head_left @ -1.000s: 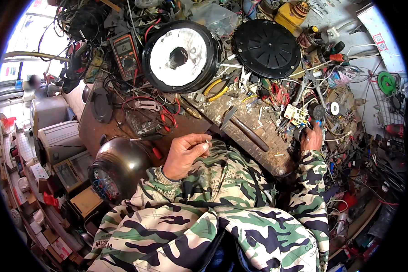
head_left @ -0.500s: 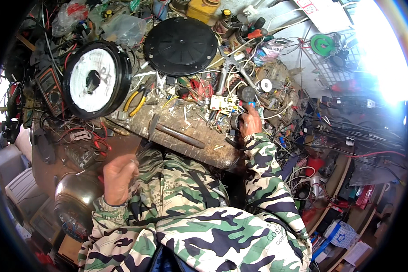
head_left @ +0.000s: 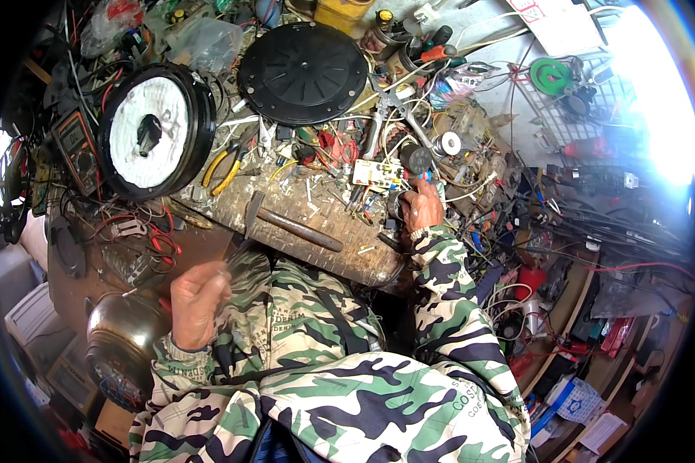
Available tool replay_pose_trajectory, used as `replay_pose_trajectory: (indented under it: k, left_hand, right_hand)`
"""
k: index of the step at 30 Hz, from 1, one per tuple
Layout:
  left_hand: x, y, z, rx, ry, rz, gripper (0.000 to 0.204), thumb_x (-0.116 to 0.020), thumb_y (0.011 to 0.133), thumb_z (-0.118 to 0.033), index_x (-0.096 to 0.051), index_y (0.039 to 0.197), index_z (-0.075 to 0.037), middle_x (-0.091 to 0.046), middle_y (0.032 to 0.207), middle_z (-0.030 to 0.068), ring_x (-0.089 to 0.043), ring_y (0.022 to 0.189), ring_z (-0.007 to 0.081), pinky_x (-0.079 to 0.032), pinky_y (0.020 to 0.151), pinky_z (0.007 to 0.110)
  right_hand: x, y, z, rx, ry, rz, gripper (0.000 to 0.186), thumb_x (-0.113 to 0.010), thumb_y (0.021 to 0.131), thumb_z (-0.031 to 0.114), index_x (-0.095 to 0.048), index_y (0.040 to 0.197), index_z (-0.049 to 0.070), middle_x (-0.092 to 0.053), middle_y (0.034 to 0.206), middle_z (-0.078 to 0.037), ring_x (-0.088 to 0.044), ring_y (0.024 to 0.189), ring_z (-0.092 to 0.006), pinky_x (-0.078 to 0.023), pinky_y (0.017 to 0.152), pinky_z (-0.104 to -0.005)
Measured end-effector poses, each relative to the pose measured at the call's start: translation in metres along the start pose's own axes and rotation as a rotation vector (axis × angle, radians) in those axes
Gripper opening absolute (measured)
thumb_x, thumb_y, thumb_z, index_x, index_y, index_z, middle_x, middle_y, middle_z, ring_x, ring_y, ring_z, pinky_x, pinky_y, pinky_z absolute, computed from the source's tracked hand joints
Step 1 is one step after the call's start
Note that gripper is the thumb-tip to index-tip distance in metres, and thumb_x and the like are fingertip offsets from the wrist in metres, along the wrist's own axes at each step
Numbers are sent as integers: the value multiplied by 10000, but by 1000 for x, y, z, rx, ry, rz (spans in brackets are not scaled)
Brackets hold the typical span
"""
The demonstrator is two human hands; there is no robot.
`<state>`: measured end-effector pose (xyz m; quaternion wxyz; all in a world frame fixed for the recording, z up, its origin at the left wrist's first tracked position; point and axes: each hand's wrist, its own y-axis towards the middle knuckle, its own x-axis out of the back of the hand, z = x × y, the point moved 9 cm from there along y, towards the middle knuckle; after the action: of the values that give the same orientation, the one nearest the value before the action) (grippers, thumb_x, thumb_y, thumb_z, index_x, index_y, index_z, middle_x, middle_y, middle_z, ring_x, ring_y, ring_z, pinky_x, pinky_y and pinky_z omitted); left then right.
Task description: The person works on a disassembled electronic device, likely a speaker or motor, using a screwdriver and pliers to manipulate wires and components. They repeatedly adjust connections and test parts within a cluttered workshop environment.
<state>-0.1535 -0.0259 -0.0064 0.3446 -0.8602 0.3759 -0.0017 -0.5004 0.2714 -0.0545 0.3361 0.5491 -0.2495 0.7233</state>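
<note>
My left hand hovers over my camouflage-clad lap, closed in a pinch around something small that I cannot make out. It is near a dented steel kettle with wiring in its base. My right hand is curled among small parts at the right of the worn wooden board, beside a pale circuit board and a black cylinder. What its fingers hold is hidden. A hammer lies across the wooden board, with yellow-handled pliers behind it.
A black ring with white lining, a black round plate and a multimeter crowd the back of the bench. Tangled wires fill the right side, above wooden shelves. A bright light glares at the upper right.
The view has swung rightward, so the bench appears further left and more of the right shelves shows. My right hand stays among the parts; my left hand stays pinched above my lap.
</note>
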Motion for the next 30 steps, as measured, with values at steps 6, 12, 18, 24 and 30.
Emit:
replay_pose_trajectory:
  k: [6, 12, 18, 24, 30]
  left_hand:
    - [6, 0, 6, 10, 13, -23, 242, -661, 934, -15, -666, 1164, 62, -708, 982, 106, -631, 780, 131, -513, 709, 267]
    - [2, 2, 7, 22, -2, -26, 261, -622, 931, 14, -654, 1177, 96, -706, 996, 129, -639, 787, 145, -516, 717, 277]
    - [2, 2, 7, 26, 26, -34, 269, -628, 935, 12, -646, 1188, 102, -702, 1005, 140, -641, 794, 151, -522, 714, 279]
    - [4, 1, 10, 31, 19, -24, 263, -633, 949, 0, -645, 1192, 99, -697, 1012, 134, -641, 803, 146, -524, 723, 274]
    - [4, 3, 10, 19, 22, 5, 237, -650, 969, -26, -660, 1189, 61, -700, 1009, 109, -634, 797, 143, -528, 714, 272]
  right_hand:
    - [-1, 7, 9, 5, -24, -11, 138, -747, 748, 31, -773, 884, 45, -669, 1146, -145, -612, 1029, -374, -519, 883, -460]
    - [6, 8, 15, 7, -24, -42, 180, -759, 694, -2, -761, 872, 15, -661, 1124, -162, -604, 1025, -391, -508, 886, -468]
    - [-5, 3, 5, -4, 32, -86, 192, -760, 663, 0, -736, 852, -25, -659, 1176, -182, -597, 1042, -398, -488, 914, -473]
    - [-5, 5, 7, 64, 24, -78, 165, -749, 675, 80, -734, 807, -18, -667, 1194, -168, -599, 1029, -395, -482, 929, -457]
    - [-3, 11, 2, 49, 134, 59, 197, -719, 667, 65, -735, 831, -42, -677, 1206, -214, -631, 1067, -417, -495, 962, -475]
